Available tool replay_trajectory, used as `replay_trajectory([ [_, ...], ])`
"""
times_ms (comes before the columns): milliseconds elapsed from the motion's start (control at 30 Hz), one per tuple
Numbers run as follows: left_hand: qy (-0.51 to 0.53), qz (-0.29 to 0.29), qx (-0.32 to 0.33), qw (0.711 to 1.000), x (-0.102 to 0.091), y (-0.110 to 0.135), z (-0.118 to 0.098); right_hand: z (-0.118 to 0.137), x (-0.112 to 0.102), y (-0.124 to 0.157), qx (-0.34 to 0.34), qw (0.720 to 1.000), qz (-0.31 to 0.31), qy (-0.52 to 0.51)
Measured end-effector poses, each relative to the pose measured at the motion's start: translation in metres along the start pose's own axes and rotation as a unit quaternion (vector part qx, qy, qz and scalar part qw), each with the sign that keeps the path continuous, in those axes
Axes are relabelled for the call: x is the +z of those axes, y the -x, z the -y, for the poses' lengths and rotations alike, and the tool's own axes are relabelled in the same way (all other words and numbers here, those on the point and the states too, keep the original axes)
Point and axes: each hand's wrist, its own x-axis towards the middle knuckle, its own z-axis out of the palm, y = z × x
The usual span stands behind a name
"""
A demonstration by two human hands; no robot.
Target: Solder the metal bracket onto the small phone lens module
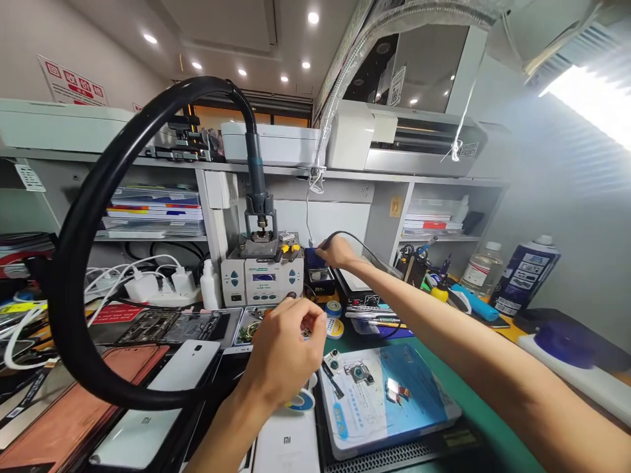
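My left hand (pixel 290 345) hovers above the front of the bench with its fingers curled together. Whether anything is pinched in it is hidden. Beneath it lie a white phone (pixel 287 440) and a small round spool (pixel 300 401). My right hand (pixel 340 251) reaches far forward, fingers closed, beside a small box with a dark blue lid (pixel 313 258). A thin black cable (pixel 365 244) loops from behind this hand; what the fingers grip cannot be made out. Phone camera modules (pixel 359 372) and a small flex part (pixel 396 392) rest on a blue-and-white box (pixel 419 374).
A thick black hose (pixel 73 263) arches over the left side to a holder on a soldering station (pixel 261 279). Phones (pixel 162 401) cover the left bench. Tweezers (pixel 377 314), a bottle (pixel 483 266) and a spray can (pixel 525 276) stand or lie to the right.
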Motion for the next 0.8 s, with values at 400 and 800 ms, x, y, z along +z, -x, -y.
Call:
replay_trajectory([
  [400, -0.095, 0.23, 0.063, 0.967, 0.027, 0.021, -0.019, -0.007, 0.007, 0.027, 0.007, 0.998, -0.021, -0.061],
  [800, -0.134, 0.246, 0.083, 0.956, 0.038, 0.018, -0.02, -0.027, -0.004, 0.108, 0.002, 0.974, 0.119, -0.191],
])
